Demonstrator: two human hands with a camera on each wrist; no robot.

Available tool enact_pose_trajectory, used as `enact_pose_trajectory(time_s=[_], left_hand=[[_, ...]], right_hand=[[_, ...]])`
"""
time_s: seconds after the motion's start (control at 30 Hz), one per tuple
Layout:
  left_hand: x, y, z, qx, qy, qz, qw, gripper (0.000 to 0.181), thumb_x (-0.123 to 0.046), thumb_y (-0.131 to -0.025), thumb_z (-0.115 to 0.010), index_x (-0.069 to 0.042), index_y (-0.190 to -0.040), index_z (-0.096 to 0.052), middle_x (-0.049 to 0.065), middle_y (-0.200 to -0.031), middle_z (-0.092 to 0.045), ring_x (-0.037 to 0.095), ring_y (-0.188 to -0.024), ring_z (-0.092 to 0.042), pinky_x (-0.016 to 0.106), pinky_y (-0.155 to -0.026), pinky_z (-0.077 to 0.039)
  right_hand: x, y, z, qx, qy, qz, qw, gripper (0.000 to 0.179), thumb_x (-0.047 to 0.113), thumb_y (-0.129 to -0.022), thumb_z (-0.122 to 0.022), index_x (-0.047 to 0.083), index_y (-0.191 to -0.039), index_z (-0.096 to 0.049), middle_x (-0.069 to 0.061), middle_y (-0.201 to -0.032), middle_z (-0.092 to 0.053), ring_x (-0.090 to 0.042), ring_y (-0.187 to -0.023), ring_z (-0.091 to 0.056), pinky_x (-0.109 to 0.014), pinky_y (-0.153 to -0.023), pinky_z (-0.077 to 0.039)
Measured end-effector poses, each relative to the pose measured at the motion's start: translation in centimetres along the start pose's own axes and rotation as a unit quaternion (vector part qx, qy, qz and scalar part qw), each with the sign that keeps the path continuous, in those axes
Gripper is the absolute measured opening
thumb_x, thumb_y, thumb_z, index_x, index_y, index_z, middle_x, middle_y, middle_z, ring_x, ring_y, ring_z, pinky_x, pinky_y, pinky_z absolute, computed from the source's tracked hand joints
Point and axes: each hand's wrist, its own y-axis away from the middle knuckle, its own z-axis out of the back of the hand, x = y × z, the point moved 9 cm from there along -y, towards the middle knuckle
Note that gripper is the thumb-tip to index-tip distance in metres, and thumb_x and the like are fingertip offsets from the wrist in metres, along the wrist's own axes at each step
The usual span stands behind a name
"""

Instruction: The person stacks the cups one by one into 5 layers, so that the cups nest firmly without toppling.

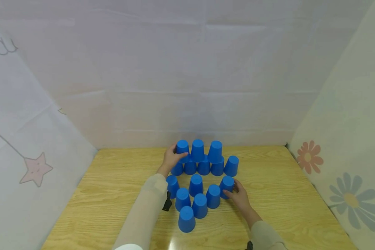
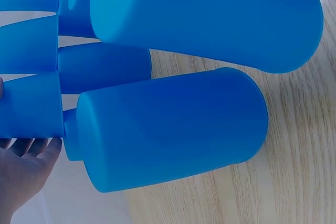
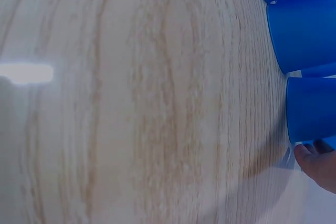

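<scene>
My left hand [image 1: 171, 159] grips an upside-down blue cup [image 1: 182, 146] at the left end of an upper row of three, thumb across its front. That row stands on a back row of upside-down blue cups, including the one at its right end [image 1: 231, 166]. In the left wrist view, the fingers [image 2: 48, 153] lie along the gripped cup's side near its rim. My right hand [image 1: 240, 196] holds another upside-down cup [image 1: 227, 186] at the right of the front group, thumb in front and fingers around its far side. The right wrist view shows the thumb by that cup's [image 3: 315, 109] rim.
Several more upside-down blue cups stand in front of the back row, the nearest cup [image 1: 186, 219] closest to me. All rest on a wood-grain table [image 1: 112, 198]. A pale cloth wall [image 1: 187, 69] rises behind, with printed cloth sides left and right.
</scene>
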Motion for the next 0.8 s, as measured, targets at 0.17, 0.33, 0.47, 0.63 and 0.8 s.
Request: enact_pose_trajectory(time_s=[0.17, 0.33, 0.47, 0.63, 0.8], left_hand=[[0.2, 0.1, 0.1, 0.000, -0.004, 0.009, 1.0000, 0.064, -0.025, -0.077, -0.066, -0.008, -0.131, -0.036, 0.013, -0.129, -0.040, 0.031, -0.118, -0.034, 0.045, -0.092, -0.031], [0.2, 0.3, 0.0, 0.005, 0.000, 0.010, 0.9999, 0.065, -0.027, -0.076, -0.066, -0.010, -0.131, -0.035, 0.012, -0.130, -0.039, 0.031, -0.118, -0.033, 0.046, -0.092, -0.031], [0.2, 0.4, 0.1, 0.008, 0.001, 0.015, 0.9999, 0.066, -0.028, -0.076, -0.066, -0.011, -0.132, -0.034, 0.012, -0.130, -0.039, 0.030, -0.118, -0.034, 0.047, -0.092, -0.030], [0.4, 0.6, 0.3, 0.011, 0.003, 0.017, 0.9998, 0.068, -0.028, -0.076, -0.066, -0.012, -0.133, -0.033, 0.012, -0.131, -0.036, 0.030, -0.119, -0.033, 0.046, -0.093, -0.030], [0.5, 1.1, 0.7, 0.014, 0.007, 0.017, 0.9997, 0.068, -0.028, -0.076, -0.066, -0.010, -0.133, -0.032, 0.013, -0.132, -0.035, 0.031, -0.119, -0.032, 0.047, -0.093, -0.029]], right_hand=[[0.4, 0.0, -0.2, -0.003, -0.005, 0.015, 0.9999, 0.059, 0.015, -0.076, -0.066, 0.004, -0.126, -0.037, -0.020, -0.125, -0.040, -0.037, -0.116, -0.033, -0.049, -0.093, -0.028], [0.8, 0.1, -0.2, -0.002, -0.008, 0.023, 0.9997, 0.055, 0.012, -0.077, -0.065, 0.003, -0.125, -0.039, -0.020, -0.124, -0.042, -0.037, -0.116, -0.034, -0.049, -0.094, -0.027], [0.9, 0.0, -0.2, -0.001, -0.002, 0.017, 0.9999, 0.053, 0.012, -0.078, -0.064, 0.004, -0.124, -0.040, -0.020, -0.124, -0.042, -0.036, -0.115, -0.035, -0.049, -0.094, -0.027], [1.1, 0.0, -0.1, -0.002, 0.015, 0.010, 0.9998, 0.054, 0.015, -0.078, -0.065, 0.004, -0.125, -0.039, -0.020, -0.124, -0.042, -0.036, -0.115, -0.035, -0.048, -0.094, -0.028], [1.5, -0.2, 0.2, 0.003, 0.016, 0.016, 0.9997, 0.054, 0.016, -0.077, -0.066, 0.005, -0.123, -0.041, -0.018, -0.124, -0.042, -0.035, -0.116, -0.035, -0.047, -0.093, -0.029]])
